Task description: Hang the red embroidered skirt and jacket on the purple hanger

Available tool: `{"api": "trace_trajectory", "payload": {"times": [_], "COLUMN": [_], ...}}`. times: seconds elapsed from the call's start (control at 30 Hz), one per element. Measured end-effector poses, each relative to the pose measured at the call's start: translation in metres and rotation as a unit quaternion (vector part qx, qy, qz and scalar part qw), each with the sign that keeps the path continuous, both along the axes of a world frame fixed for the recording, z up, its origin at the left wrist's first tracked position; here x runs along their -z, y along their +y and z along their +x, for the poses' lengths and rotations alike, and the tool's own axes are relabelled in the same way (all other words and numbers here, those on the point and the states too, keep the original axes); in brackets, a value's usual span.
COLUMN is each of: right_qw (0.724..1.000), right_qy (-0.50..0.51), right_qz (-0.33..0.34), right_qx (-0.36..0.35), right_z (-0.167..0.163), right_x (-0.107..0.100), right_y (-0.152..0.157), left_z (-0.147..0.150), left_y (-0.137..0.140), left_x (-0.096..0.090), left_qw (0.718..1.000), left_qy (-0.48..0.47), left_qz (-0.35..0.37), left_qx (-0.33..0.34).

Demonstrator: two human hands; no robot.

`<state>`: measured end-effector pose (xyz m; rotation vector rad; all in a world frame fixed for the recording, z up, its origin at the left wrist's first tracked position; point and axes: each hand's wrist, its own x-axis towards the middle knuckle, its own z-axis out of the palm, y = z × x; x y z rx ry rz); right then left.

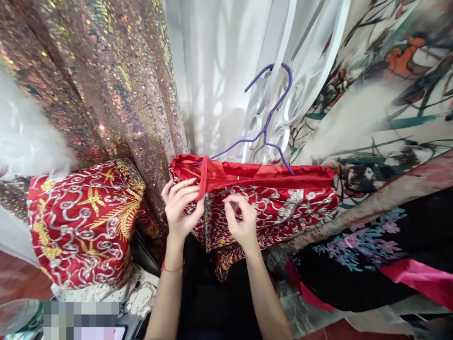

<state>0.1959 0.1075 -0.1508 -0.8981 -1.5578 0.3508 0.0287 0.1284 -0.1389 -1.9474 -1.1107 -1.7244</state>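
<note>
While the red garment [283,205] spans mid-frame beyond, your left hand [182,208] curves at its strap [204,172], right hand [242,219] narrowed.
I can't tell either grip.

Bright white curtain [215,56], soft shadows; sequin fabric [88,71] glinting; edges stretched, blurred; lower left pixelated.

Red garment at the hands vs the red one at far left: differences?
Pose: the garment at the hands is stretched wide below the purple hanger; the far-left garment lies bunched.
Edge: the garment at the hands shows a plain red band on top; none shows on the far-left garment.
Shared: red fabric, silver swirls, some gold.
</note>
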Motion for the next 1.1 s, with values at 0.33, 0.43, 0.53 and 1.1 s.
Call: {"api": "trace_trajectory", "payload": {"times": [0.33,0.43,0.53,1.1], "right_qw": [0.920,0.867,0.827,0.924], "right_qy": [0.199,0.275,0.348,0.240], "right_qz": [-0.220,-0.249,-0.264,-0.223], "right_qx": [-0.255,-0.332,-0.354,-0.195], "right_z": [-0.043,-0.049,-0.053,-0.047], "right_x": [0.023,0.027,0.033,0.041], "right_y": [0.012,0.011,0.008,0.000], "left_z": [0.008,0.007,0.006,-0.004], "left_y": [-0.051,-0.049,-0.046,-0.044], "left_x": [0.092,0.099,0.107,0.120], "left_qw": [0.944,0.897,0.843,0.796], "left_qy": [-0.145,-0.214,-0.280,-0.362], "left_qz": [-0.242,-0.317,-0.398,-0.465], "left_qx": [0.170,0.223,0.228,0.139]}}
